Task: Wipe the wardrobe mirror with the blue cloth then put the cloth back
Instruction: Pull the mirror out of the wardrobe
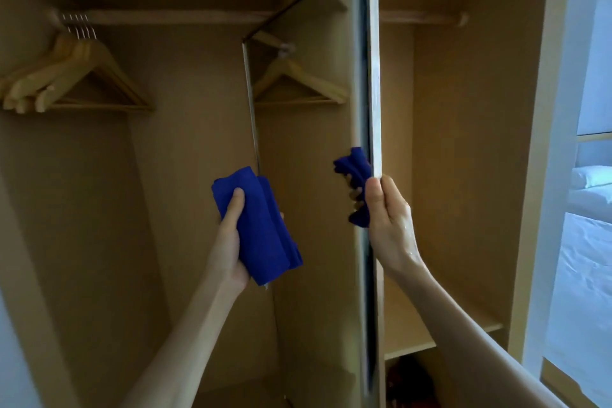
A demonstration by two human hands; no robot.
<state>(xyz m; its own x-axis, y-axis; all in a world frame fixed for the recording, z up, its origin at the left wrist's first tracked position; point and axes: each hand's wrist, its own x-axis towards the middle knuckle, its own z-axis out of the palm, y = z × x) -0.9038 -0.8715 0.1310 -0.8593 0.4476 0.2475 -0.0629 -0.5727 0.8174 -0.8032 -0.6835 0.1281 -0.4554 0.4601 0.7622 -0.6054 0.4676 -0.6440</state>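
The wardrobe mirror is a tall panel swung out from the open wardrobe, seen at a steep angle. My left hand grips the folded blue cloth in front of the mirror's left edge, thumb on top of the cloth. My right hand grips the mirror's near edge, thumb on the front side and fingers behind. The glass reflects the blue cloth, a hand and a hanger.
Several wooden hangers hang on the rail at the upper left inside the wardrobe. A shelf sits low on the right behind the mirror. A bed with white sheets lies at the far right.
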